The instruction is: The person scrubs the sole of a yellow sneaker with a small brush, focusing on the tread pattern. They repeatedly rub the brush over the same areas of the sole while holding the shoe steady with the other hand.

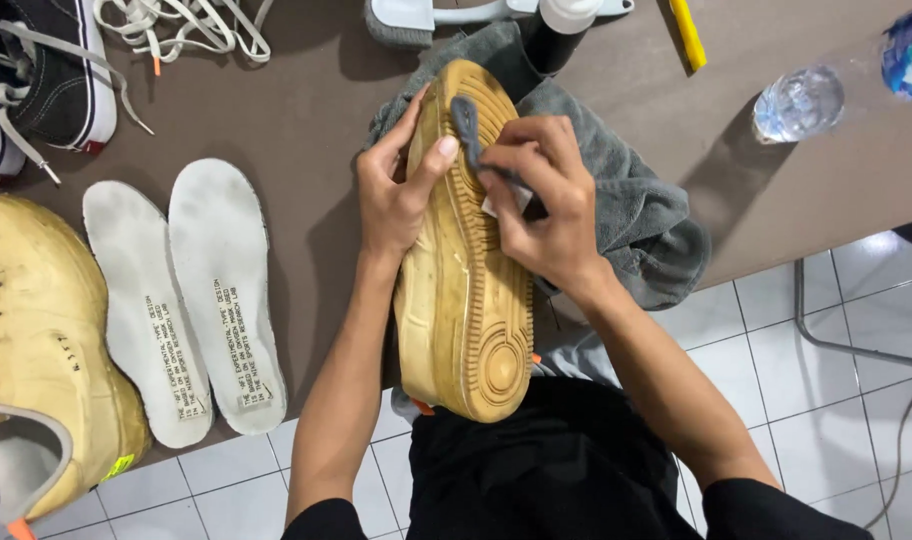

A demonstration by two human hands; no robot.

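Note:
A tan shoe (466, 300) lies sole-up at the table's front edge, its heel over my lap. My left hand (394, 190) grips its left side near the toe, thumb across the sole. My right hand (541, 200) presses a fold of the grey cloth (631, 210) against the sole's forefoot. The rest of the cloth is bunched under and to the right of the shoe.
Two white insoles (181, 300) lie on the brown table (316, 120) beside a second tan shoe (36, 340). A black sneaker (51, 70) and loose white laces (186, 25) sit at the back left. A brush (406, 20), dark bottle (551, 35), yellow tool (688, 35) and clear water bottle (801, 100) stand farther back.

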